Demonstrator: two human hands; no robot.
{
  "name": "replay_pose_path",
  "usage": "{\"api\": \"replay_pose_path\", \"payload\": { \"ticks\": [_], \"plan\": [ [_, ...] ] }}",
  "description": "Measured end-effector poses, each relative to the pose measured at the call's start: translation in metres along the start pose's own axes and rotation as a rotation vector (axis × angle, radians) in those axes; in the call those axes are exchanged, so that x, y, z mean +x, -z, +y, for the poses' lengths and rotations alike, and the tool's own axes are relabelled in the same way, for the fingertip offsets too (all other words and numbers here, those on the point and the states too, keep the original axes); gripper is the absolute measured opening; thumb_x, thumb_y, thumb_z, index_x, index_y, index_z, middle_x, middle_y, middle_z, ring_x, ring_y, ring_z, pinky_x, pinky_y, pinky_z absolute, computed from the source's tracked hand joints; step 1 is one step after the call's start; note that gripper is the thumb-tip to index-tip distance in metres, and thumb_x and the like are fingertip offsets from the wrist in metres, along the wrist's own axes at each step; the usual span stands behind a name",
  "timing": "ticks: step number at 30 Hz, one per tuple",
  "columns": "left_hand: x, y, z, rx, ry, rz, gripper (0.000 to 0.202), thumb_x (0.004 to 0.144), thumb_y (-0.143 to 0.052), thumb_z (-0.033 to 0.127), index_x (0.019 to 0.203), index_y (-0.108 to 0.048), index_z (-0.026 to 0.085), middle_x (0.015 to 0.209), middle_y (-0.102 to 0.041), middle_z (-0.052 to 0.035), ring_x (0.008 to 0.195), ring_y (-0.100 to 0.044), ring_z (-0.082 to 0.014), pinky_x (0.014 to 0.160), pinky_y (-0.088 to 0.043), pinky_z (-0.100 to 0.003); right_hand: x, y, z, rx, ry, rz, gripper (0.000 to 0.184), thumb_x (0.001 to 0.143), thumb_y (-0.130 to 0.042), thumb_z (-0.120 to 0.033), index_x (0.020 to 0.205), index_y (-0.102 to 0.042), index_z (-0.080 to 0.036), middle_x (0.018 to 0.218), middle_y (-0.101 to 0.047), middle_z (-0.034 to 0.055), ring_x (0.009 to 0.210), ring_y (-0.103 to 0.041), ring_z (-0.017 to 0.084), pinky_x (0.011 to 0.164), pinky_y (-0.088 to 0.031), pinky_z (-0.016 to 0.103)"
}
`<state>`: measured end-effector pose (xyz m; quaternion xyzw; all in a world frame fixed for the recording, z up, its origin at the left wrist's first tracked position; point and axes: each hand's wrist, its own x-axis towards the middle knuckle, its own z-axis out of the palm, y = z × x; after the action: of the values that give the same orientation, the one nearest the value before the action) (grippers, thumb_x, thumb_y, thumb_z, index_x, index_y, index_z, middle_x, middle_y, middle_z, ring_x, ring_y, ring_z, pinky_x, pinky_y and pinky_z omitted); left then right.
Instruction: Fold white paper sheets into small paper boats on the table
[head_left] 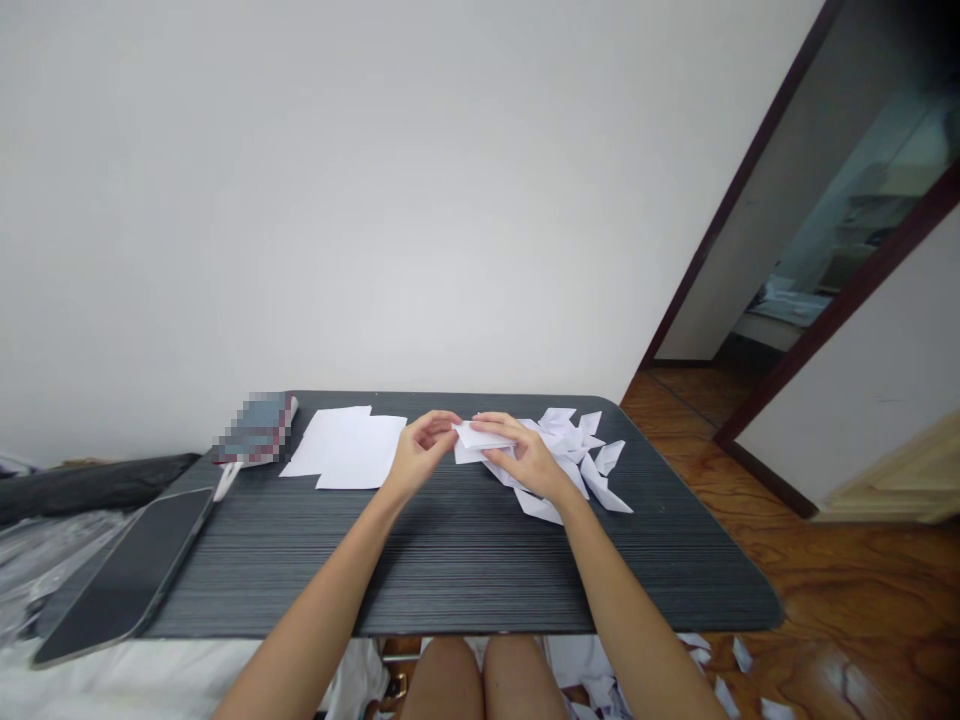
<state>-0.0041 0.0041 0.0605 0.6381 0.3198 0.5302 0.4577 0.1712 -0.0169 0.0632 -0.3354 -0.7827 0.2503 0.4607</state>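
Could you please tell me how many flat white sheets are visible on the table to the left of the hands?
2: the left sheet and the right sheet, which is nearer the left hand. They overlap, and more sheets could be hidden underneath.

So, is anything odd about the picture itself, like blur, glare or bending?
In the head view, the object left of the white sheets is pixelated; the door frame slants, probably lens distortion; the top right corner goes dark; the wooden floor has a pale shine; the folded paper shows no obvious motion blur.
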Motion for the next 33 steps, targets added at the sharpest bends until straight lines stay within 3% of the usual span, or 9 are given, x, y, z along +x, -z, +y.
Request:
{"api": "replay_pose_path", "payload": {
  "ticks": [5, 8, 13, 18, 21, 25, 33],
  "plan": [
    [-0.002, -0.002, -0.006, 0.199, -0.093, 0.105, 0.015, 0.07, -0.056, 0.026, 0.077, -0.064, 0.016, 0.077, -0.065, -0.0039, 0.069, -0.059, -0.0153, 0.065, -0.047, -0.025, -0.002, -0.009, -0.003, -0.271, 0.039, 0.175, 0.025, 0.07, -0.06, -0.024, 0.094, -0.063, -0.028, 0.122, -0.042, 0.0046, 0.114, -0.034, 0.023, 0.094, -0.026, 0.042],
    [-0.003, -0.005, -0.006, 0.235, -0.129, 0.162, 0.016, 0.07, -0.057, 0.026, 0.078, -0.066, 0.017, 0.083, -0.066, -0.0048, 0.075, -0.06, -0.0179, 0.071, -0.047, -0.029, -0.001, -0.014, -0.002, -0.318, 0.009, 0.307, 0.013, 0.069, -0.06, -0.026, 0.081, -0.065, -0.026, 0.119, -0.044, 0.0053, 0.112, -0.036, 0.024, 0.093, -0.025, 0.044],
    [-0.005, -0.011, -0.004, 0.283, -0.237, 0.125, 0.015, 0.072, -0.055, 0.026, 0.076, -0.067, 0.019, 0.093, -0.064, -0.0061, 0.086, -0.058, -0.0189, 0.078, -0.045, -0.031, 0.001, -0.013, 0.011, -0.074, -0.179, 0.377, 0.014, 0.07, -0.057, -0.031, 0.072, -0.064, -0.02, 0.113, -0.049, 0.0074, 0.104, -0.045, 0.022, 0.089, -0.032, 0.039],
    [-0.007, -0.013, -0.007, 0.356, -0.276, 0.118, 0.014, 0.072, -0.055, 0.026, 0.076, -0.067, 0.02, 0.09, -0.064, -0.0065, 0.082, -0.058, -0.0181, 0.072, -0.047, -0.029, 0.003, -0.011, 0.02, 0.361, -0.387, 0.301, 0.02, 0.064, -0.061, -0.035, 0.067, -0.063, -0.015, 0.073, -0.062, 0.0045, 0.071, -0.056, 0.017, 0.067, -0.042, 0.03],
    [-0.007, -0.014, -0.006, 0.335, -0.238, 0.1, 0.015, 0.072, -0.056, 0.027, 0.078, -0.067, 0.02, 0.086, -0.065, -0.006, 0.08, -0.058, -0.0179, 0.073, -0.047, -0.029, 0.003, -0.01, 0.02, 0.476, -0.385, 0.354, 0.02, 0.061, -0.063, -0.034, 0.066, -0.064, -0.015, 0.065, -0.062, 0.0022, 0.062, -0.055, 0.014, 0.061, -0.042, 0.027],
    [-0.007, -0.015, -0.002, 0.23, -0.135, 0.066, 0.018, 0.071, -0.056, 0.029, 0.078, -0.066, 0.017, 0.082, -0.065, -0.0056, 0.075, -0.059, -0.0167, 0.071, -0.048, -0.028, 0.004, -0.009, 0.021, 0.443, -0.346, 0.403, 0.019, 0.06, -0.063, -0.033, 0.065, -0.064, -0.014, 0.066, -0.062, 0.0015, 0.063, -0.054, 0.014, 0.062, -0.041, 0.026],
    [-0.005, -0.016, -0.008, 0.093, 0.056, 0.137, 0.019, 0.066, -0.061, 0.03, 0.073, -0.062, 0.013, 0.07, -0.065, -0.0047, 0.065, -0.061, -0.0168, 0.064, -0.049, -0.027, 0.003, -0.012, 0.021, 0.412, -0.365, 0.427, 0.019, 0.058, -0.065, -0.032, 0.062, -0.056, -0.015, 0.063, -0.057, -0.0002, 0.056, -0.051, 0.011, 0.055, -0.041, 0.023]
  ]
}}
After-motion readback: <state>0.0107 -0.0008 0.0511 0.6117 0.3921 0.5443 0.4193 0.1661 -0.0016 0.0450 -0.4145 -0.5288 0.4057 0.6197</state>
